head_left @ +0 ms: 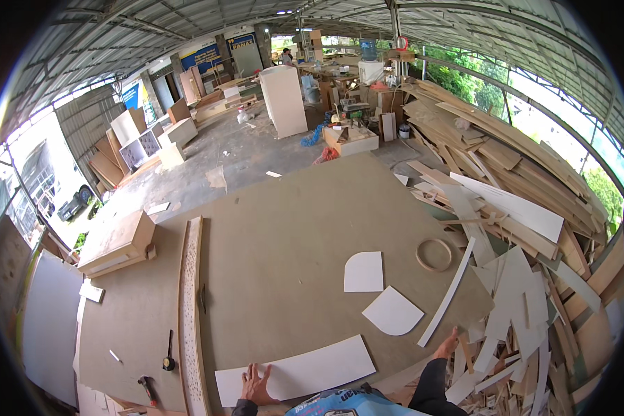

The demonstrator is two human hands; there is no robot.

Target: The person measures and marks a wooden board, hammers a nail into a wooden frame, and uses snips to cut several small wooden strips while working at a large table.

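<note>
My left hand [257,385] lies with fingers spread on a long white board [312,367] near the table's front edge. My right hand [446,344] is at the front right edge of the table, fingers stretched out, with nothing visible in it. Close to it is the lower end of a narrow, slightly curved white strip [449,291]. Two white panels, each with a rounded corner, lie farther in: an upper panel [364,272] and a lower panel [393,311]. Beyond the strip's upper part sits a thin wooden ring [434,255].
A long wooden bar [191,312] crosses the brown tabletop [277,256]. Left of it lie a tape measure [168,362], a hammer [148,391] and a wooden box [118,243]. Offcuts [513,298] heap up at the right. A tall white cabinet [283,102] stands farther back.
</note>
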